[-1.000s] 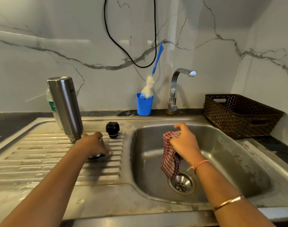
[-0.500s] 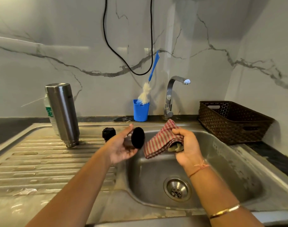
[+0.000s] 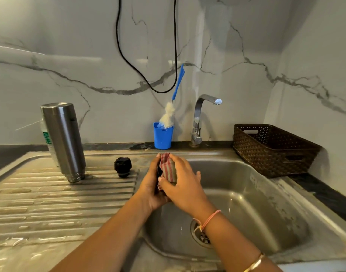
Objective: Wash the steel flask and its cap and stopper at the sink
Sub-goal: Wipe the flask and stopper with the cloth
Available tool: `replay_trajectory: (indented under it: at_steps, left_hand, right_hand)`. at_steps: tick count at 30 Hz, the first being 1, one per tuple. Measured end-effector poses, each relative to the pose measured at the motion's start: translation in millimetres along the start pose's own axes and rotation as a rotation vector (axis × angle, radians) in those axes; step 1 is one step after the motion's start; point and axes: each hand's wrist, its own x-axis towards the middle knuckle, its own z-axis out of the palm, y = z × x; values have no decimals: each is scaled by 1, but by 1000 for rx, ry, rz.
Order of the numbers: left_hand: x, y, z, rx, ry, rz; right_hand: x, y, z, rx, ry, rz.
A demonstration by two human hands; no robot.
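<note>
Grips the dark cap [image 3: 158, 170] in the left hand [image 3: 150, 190], curled round it from the left side, just above the left rim of the sink [image 3: 256, 197]. Presses a red-striped cloth [image 3: 168, 167] onto the cap with the right hand [image 3: 185, 185], curved over the fabric and pinching it against the cap, so hides most of the cap. Wears a pink thread [image 3: 209, 218] at the right wrist and a gold bangle [image 3: 254, 264] further up the forearm. Has the steel flask [image 3: 64, 140] standing mouth-down and tilted on the ribbed drainboard [image 3: 50, 203], well left of both hands, with a clear plastic bottle [image 3: 45, 134] just behind it; cannot tell whether touching. Has the black stopper [image 3: 122, 166] on the drainboard between flask and hands, apart from both. Shows along the back of the surface [image 3: 3, 156] a blue cup [image 3: 162, 138] holding a bottle brush [image 3: 169, 116], beside it the tap [image 3: 199, 118], and to the right a brown woven basket [image 3: 272, 152]. Shows a black cable [image 3: 148, 83] looping down the marble wall.
</note>
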Motion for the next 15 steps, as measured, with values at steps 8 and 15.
replay_trajectory:
  at_steps: [8,15]
  left_hand:
    - [2,0,-2,28,-1,12]
    - [3,0,-7,318,194,247]
  right_hand:
    - [0,11,8,297,28,102]
    - [4,21,-17,68,157,108]
